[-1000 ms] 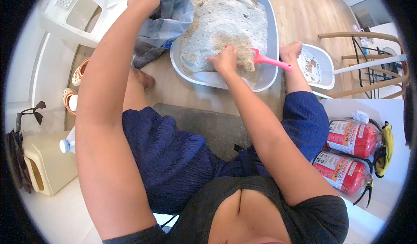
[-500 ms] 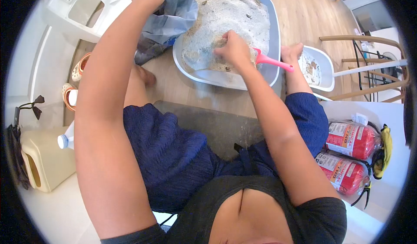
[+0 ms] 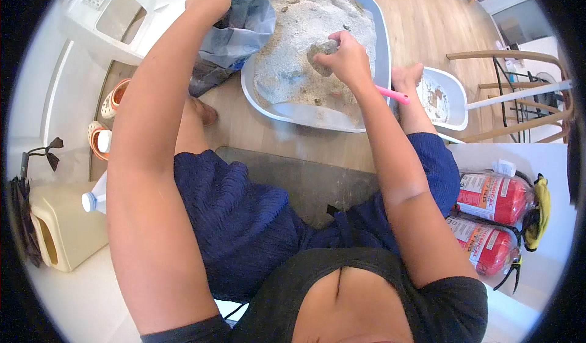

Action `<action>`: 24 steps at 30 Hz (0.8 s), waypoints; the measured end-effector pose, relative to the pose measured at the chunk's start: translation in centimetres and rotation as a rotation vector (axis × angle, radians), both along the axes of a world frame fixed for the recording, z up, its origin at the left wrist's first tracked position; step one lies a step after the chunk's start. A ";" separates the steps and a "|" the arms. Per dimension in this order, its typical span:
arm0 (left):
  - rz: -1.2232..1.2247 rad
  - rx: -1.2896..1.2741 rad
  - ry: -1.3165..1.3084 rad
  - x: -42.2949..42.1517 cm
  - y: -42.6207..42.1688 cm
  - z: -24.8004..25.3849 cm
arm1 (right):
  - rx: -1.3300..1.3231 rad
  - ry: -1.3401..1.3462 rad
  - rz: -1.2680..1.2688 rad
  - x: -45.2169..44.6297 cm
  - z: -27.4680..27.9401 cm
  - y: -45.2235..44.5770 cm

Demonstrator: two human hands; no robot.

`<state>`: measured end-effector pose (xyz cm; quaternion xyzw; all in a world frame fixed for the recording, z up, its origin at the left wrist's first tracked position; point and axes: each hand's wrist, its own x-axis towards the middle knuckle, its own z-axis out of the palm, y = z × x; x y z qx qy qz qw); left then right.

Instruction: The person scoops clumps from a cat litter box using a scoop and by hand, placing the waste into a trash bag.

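Note:
A grey-brown litter clump [image 3: 321, 59] is pinched between the thumb and fingers of my right hand [image 3: 349, 57]. Below it lies pale, sandy cat litter [image 3: 293, 50] with smaller dark bits, in a light blue litter box [image 3: 386, 43]. The pink handle of a scoop [image 3: 395, 95] sticks out over the box's right rim; my right forearm hides the rest. My left hand [image 3: 209, 0], closed, holds the top of a dark grey plastic bag [image 3: 241, 28] beside the box's left rim. The bag's folds hide some of those fingers.
A white dustpan [image 3: 455, 102] with debris stands right of my foot, near a wooden chair [image 3: 510, 54]. Red fire extinguishers [image 3: 488, 190] sit at lower right. At left are a white plastic cover [image 3: 91, 25], clogs [image 3: 113, 98] and a beige bin [image 3: 76, 224].
My right hand has risen from the litter surface and shifted slightly right, the clump now showing in its grip. My left hand and the bag have barely moved.

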<state>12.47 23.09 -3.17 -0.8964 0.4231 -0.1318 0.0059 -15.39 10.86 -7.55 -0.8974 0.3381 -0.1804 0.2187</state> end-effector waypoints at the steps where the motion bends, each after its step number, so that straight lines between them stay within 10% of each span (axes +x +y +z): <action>1: -0.022 0.016 -0.011 0.0 0.2 -0.1 | 0.002 0.004 0.005 0.0 -0.1 0.1; 15: -0.056 0.072 0.004 -0.8 0.2 0.9 | 0.376 -0.477 0.234 11.9 5.2 -0.6; 24: -0.084 0.043 -0.008 -1.6 0.3 0.4 | -0.151 0.197 0.147 6.1 -2.9 -2.2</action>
